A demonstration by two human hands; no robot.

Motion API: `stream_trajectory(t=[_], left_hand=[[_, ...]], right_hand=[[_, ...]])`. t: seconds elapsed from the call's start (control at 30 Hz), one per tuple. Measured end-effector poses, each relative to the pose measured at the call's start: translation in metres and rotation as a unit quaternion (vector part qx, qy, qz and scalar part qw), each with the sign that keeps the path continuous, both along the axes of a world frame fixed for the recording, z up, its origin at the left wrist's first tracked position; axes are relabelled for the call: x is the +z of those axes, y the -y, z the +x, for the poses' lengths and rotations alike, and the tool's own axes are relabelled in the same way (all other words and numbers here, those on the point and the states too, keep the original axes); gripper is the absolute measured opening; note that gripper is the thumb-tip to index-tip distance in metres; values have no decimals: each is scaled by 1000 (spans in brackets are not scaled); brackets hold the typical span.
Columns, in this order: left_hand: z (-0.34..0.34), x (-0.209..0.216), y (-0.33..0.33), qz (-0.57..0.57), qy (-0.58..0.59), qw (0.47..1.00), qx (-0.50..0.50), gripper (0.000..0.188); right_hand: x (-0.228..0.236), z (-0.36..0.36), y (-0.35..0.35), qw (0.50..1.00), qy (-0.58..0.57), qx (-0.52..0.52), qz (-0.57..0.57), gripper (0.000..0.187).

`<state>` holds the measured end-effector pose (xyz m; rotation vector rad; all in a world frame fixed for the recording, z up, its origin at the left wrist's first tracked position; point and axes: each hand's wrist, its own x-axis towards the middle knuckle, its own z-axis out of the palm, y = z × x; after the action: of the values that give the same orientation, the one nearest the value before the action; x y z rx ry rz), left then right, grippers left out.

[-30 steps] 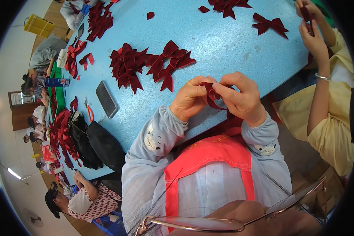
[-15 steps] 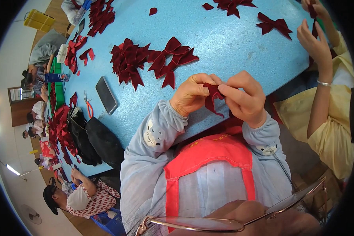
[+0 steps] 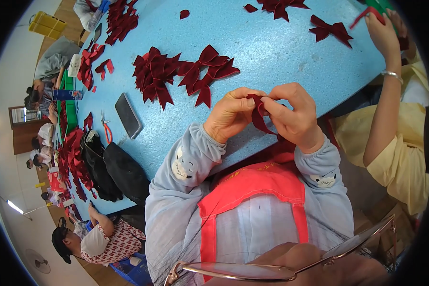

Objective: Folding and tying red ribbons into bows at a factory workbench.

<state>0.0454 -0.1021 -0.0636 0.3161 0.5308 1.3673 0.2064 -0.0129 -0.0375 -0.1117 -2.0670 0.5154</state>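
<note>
A dark red velvet ribbon point(image 3: 259, 116) is pinched between my two hands above the near edge of the blue table point(image 3: 291, 66). My left hand point(image 3: 232, 110) grips it with thumb and fingertips. My right hand point(image 3: 294, 114) pinches it from the other side, its fingers bent. Part of the ribbon hangs down in a curl below the fingertips; the pinched part is hidden. Just beyond my left hand lie two finished-looking red bows point(image 3: 206, 74), and beside them a pile of red bows point(image 3: 155, 76).
A phone point(image 3: 128, 115), pliers with orange handles point(image 3: 107, 128) and a black bag point(image 3: 124, 167) lie to the left. Red ribbon pieces point(image 3: 74, 152) and a green tray point(image 3: 70, 117) stand farther left. At right, a co-worker's hand point(image 3: 383, 35) holds red ribbon over the table.
My hands have shifted slightly, and the ribbon between them has turned, its tail now curling toward my right hand. The co-worker at right has reached farther over the table.
</note>
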Motion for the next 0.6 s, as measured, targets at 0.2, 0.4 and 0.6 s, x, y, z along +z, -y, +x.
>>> stream_trajectory(t=[0.2,0.4,0.6], left_hand=[[5,8,2,-59,-14,998,30,25],[0,7,1,-37,-8,998,52,21],[1,9,-1,-7,-35,998,58,18]], right_hand=[[-7,4,3,999,26,-33,-31,30],[-3,5,3,952,19,49,-303,24],[-28,9,-2,888,37,80,-451,23]])
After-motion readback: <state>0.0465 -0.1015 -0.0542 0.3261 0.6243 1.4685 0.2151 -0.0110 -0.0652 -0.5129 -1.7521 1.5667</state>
